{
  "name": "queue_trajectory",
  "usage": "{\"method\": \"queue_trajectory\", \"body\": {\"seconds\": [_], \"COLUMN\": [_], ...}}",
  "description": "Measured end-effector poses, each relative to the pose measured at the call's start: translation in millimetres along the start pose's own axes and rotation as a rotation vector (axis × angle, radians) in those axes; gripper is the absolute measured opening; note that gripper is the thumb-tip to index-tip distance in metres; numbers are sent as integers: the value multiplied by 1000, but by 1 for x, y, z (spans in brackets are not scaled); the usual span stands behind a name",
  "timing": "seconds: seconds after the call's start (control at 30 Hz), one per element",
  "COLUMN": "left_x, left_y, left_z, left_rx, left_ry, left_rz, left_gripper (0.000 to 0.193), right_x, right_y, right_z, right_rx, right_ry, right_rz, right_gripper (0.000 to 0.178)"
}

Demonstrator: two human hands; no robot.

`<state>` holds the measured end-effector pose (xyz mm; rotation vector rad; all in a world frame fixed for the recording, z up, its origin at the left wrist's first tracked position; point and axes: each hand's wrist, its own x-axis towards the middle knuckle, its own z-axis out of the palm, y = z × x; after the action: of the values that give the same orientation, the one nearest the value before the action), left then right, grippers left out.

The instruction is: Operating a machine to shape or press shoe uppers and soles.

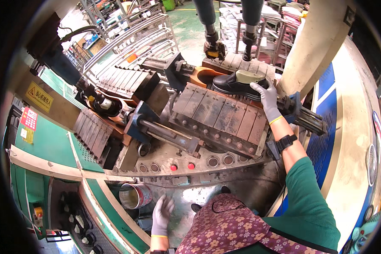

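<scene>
A black shoe [230,86] lies in the press station at the upper middle, its toe pointing left toward an orange curved pad [201,75]. Out of the shoe's opening rises a pale green shoe last [248,76]. My right hand [267,99], in a light grey glove, is closed on the heel end of the shoe and last; part of the grip is hidden. Low down, near the green bench, my left hand [161,215] hangs with loosely stretched fingers and holds nothing. It wears the same kind of glove.
Slatted metal pads [218,112] stand before the shoe, with two vertical piston rods [248,38] overhead. Red buttons [173,167] line the machine's front edge. A second press station [108,106] stands left. A bucket [135,196] and black shoes [78,224] are at lower left.
</scene>
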<state>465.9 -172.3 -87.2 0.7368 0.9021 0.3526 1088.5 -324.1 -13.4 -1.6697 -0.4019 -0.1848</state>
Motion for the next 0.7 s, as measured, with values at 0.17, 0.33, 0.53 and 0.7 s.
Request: {"method": "queue_trajectory", "body": {"seconds": [0.17, 0.33, 0.53, 0.7], "left_x": [-46, -75, -87, -85], "left_y": [-68, -128, -169, -172], "left_z": [-94, -128, -151, -173], "left_rx": [-164, -221, -393, -421], "left_ry": [335, 570, 573, 579], "left_rz": [-115, -230, -286, -346], "left_gripper": [55, 50, 24, 26], "right_x": [21, 39, 57, 54], "right_y": [19, 48, 69, 69], "right_z": [49, 68, 30, 34], "right_rx": [81, 316, -106, -258], "right_ry": [-60, -197, -455, -544], "right_rz": [82, 161, 105, 100], "right_gripper": [50, 53, 67, 66]}}
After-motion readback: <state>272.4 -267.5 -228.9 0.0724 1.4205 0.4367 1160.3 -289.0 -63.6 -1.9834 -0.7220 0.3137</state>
